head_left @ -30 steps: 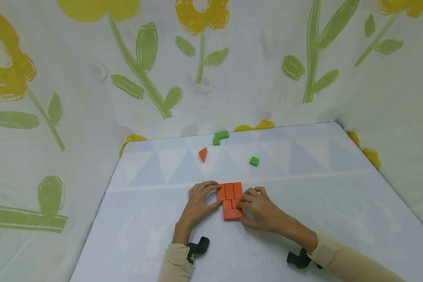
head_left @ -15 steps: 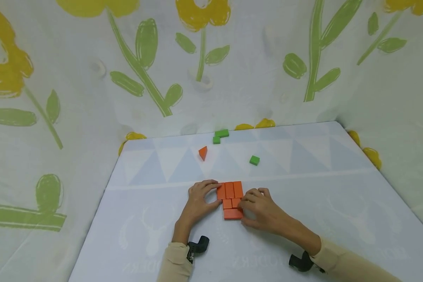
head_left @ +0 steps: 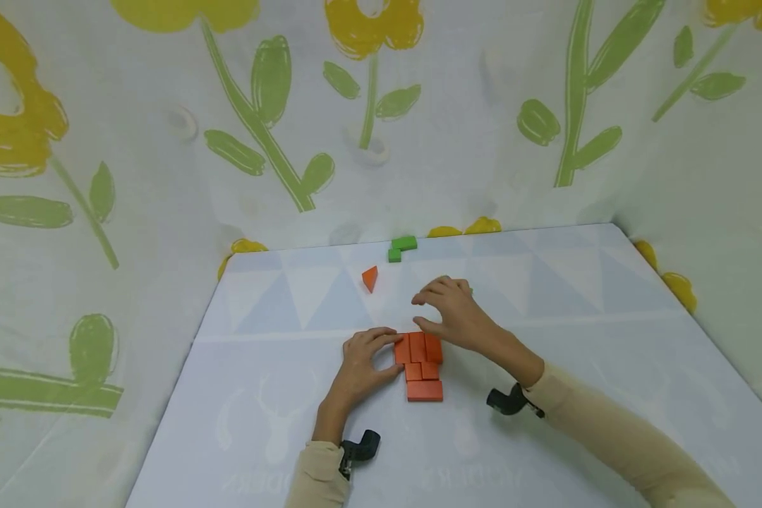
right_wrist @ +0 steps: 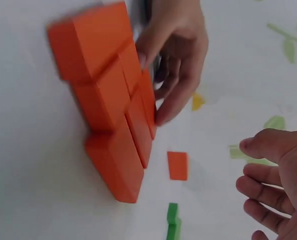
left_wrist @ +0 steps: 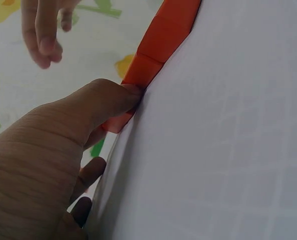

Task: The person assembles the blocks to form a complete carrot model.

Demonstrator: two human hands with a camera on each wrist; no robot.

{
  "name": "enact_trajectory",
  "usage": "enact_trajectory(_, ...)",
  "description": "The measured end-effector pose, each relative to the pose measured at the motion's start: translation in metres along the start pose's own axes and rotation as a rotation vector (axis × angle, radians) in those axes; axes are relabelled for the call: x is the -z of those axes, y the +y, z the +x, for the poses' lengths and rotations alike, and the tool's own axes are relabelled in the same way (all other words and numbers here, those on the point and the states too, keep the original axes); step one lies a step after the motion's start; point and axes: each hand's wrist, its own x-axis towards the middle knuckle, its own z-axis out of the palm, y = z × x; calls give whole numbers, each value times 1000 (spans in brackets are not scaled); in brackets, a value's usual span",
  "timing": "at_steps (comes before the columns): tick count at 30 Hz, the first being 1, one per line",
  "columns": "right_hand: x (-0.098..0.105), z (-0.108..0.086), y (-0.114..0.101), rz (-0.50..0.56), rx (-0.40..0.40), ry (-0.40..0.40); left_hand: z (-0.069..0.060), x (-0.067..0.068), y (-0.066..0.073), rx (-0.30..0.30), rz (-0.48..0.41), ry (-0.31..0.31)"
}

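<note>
With my left grip [head_left: 360,365] I am pinching the leftmost orange block [head_left: 403,350] of a flat layout on the worktop [head_left: 260,395]; my thumb is pressing by its near end while a fingertip is pressing by its far end. Two more far-row blocks [head_left: 418,347] are lying beside it to the right, side by side, all three pointing away from me. Just nearer to me, two smaller orange blocks [head_left: 413,371] are making up a middle row, and one long orange block [head_left: 424,391] is lying crosswise nearest my body. The leftmost block is sticking out farther left than the rows below it.

My right grip [head_left: 447,310] is hovering past the far row's right side, thumb and fingers spread apart and curving loosely, holding nothing. A green block [head_left: 471,291] is mostly hiding behind it.

Farther off, an orange wedge [head_left: 370,279] is lying by itself, and near the worktop's far edge two green blocks [head_left: 404,243] are sitting right by each other. Both my wrists are wearing black cameras [head_left: 360,448] beside beige sleeves [head_left: 320,466]. Behind everything, a flowered cloth [head_left: 457,141] is hanging.
</note>
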Motion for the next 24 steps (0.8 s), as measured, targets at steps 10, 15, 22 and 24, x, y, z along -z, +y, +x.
enact_trajectory(10,-47,104,9,-127,-181,-172,-2,0,-1,8,2,14)
enact_trajectory(15,-79,132,2,-145,-257,-252,-12,-3,-4,33,-29,36)
enact_trajectory(22,-81,140,14,-84,-278,-265,-4,-4,-1,-28,0,34)
enact_trajectory(24,-80,140,17,-69,-279,-259,-2,-2,-2,-35,13,32)
